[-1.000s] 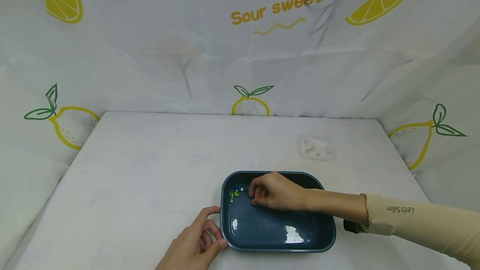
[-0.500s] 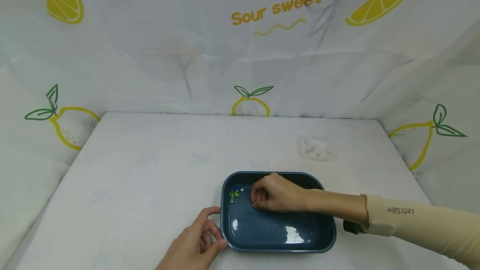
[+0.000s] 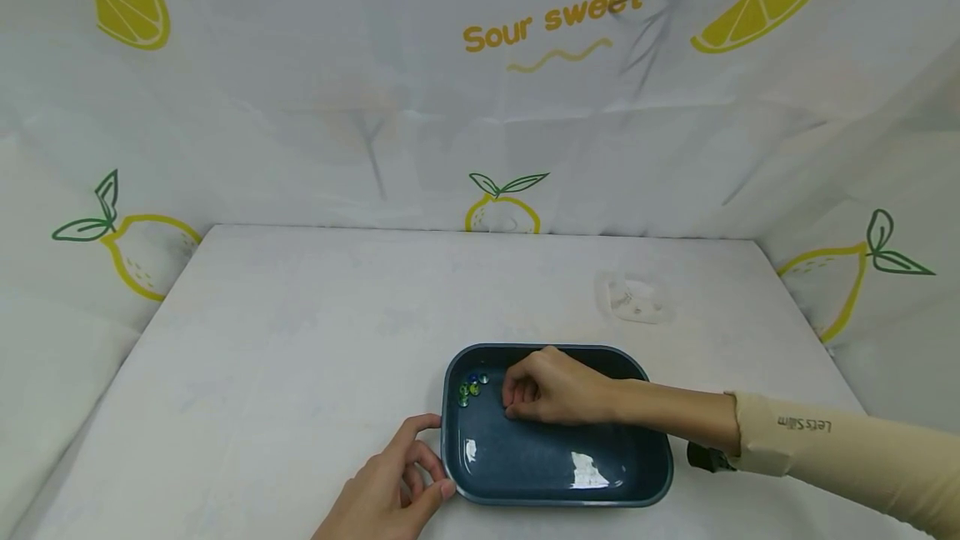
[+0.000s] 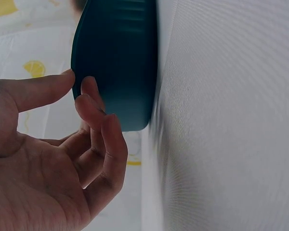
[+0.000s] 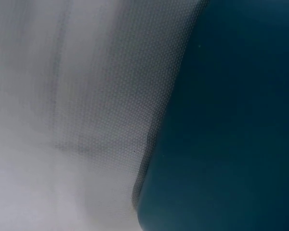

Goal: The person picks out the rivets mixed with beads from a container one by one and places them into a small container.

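A dark blue rectangular tray (image 3: 540, 461) with rounded corners sits on the white table. Several small glass marbles (image 3: 474, 388), green, blue and pale, cluster in its far left corner. My left hand (image 3: 393, 477) touches the tray's left side with index finger and thumb. In the left wrist view its thumb meets the rim and the other fingers bend loosely by the outer wall (image 4: 130, 103). My right hand (image 3: 558, 386) reaches inside the tray, fingers curled down near the floor, right of the marbles. Whatever lies under those fingers is hidden. The right wrist view shows only the tray's outer wall (image 5: 231, 120) and cloth.
Behind the tray, toward the right, lies a clear plastic bag (image 3: 636, 298) with small bits that are hard to make out. A white curtain (image 3: 375, 90) with lemon prints rises behind the table (image 3: 300, 332) and at both sides.
The fingers of my right hand have curled in more and drawn slightly right, away from the marbles. My left hand and the tray keep their place.
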The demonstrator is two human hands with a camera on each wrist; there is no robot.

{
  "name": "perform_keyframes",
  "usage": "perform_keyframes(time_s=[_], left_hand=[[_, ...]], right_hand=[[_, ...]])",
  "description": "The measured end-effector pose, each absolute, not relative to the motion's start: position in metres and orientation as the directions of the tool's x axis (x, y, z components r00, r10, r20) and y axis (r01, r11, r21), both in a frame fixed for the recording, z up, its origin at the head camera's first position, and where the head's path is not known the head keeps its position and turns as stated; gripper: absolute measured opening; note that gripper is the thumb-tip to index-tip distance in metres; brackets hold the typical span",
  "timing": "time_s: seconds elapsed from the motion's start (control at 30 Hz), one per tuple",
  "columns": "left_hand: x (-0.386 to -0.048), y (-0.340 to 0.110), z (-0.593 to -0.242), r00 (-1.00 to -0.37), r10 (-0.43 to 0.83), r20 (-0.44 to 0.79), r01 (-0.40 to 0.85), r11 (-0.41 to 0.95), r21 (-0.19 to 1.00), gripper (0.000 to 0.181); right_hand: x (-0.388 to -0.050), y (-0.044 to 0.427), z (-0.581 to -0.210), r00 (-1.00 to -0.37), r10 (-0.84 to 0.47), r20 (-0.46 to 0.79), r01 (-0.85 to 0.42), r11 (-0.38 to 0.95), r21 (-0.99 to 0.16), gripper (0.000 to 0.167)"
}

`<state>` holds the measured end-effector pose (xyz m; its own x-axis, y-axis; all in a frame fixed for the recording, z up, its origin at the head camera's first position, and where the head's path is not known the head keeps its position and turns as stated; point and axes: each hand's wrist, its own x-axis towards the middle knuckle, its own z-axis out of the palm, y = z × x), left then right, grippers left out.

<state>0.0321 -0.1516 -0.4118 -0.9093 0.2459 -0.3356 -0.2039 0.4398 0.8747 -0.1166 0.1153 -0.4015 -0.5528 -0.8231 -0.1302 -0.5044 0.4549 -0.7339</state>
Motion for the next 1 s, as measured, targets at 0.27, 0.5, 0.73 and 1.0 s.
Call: perform_keyframes(time_s=[0.27, 0.5, 0.73, 1.0], left_hand=[[0.032, -0.151, -0.411, -0.912, 0.238, -0.335, -0.203, 0.448, 0.87, 0.071], [0.033, -0.151, -0.412, -0.914, 0.234, -0.331, -0.197, 0.457, 0.867, 0.071], [0.033, -0.151, -0.412, -0.915, 0.237, -0.327, -0.193, 0.455, 0.869, 0.071], [0.033, -0.151, -0.412, -0.914, 0.238, -0.327, -0.193, 0.456, 0.869, 0.071]], right_hand=[[-0.114, 0.113, -0.399, -0.553, -0.821, -0.138, -0.477, 0.448, -0.756, 0.009], [-0.113, 0.113, -0.393, -0.555, -0.825, -0.11, -0.497, 0.435, -0.751, 0.008], [-0.113, 0.113, -0.385, -0.556, -0.827, -0.086, -0.495, 0.412, -0.765, 0.008], [-0.111, 0.114, -0.377, -0.554, -0.831, -0.047, -0.505, 0.381, -0.774, 0.005]])
